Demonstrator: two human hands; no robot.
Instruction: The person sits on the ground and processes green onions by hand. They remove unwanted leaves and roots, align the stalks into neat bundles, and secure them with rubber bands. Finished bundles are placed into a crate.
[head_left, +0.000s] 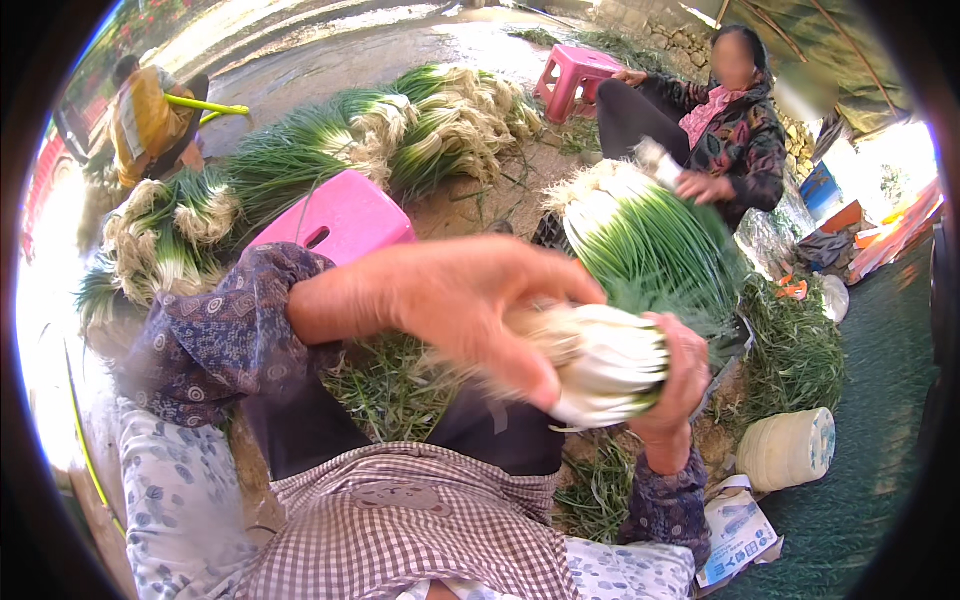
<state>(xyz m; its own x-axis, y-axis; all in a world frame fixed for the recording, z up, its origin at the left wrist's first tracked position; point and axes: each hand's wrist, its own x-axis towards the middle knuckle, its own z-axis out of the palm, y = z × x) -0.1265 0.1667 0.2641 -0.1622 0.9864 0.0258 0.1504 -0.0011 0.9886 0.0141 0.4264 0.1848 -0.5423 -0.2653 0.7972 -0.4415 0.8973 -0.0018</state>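
Observation:
A bunch of green onions (611, 360) with white bulbs and pale, stringy roots is tilted in front of my body, roots towards the left. My right hand (679, 375) grips it just past the bulbs, where the stalks turn green. My left hand (465, 300), motion-blurred, is cupped about the root end with thumb and fingers apart; whether it presses on the bulbs is hard to tell. Beyond the bunch lies a large heap of green onions (652, 232), its roots facing away from me. A checked apron (405, 517) covers my lap.
A pink plastic stool (337, 217) stands ahead, near piled onion bunches (450, 120). Another person (727, 142) sits across the heap, beside a second pink stool (577, 75). At right are leaf trimmings (795, 352) and a whitish bucket (787, 450). Someone in yellow (150, 120) sits far left.

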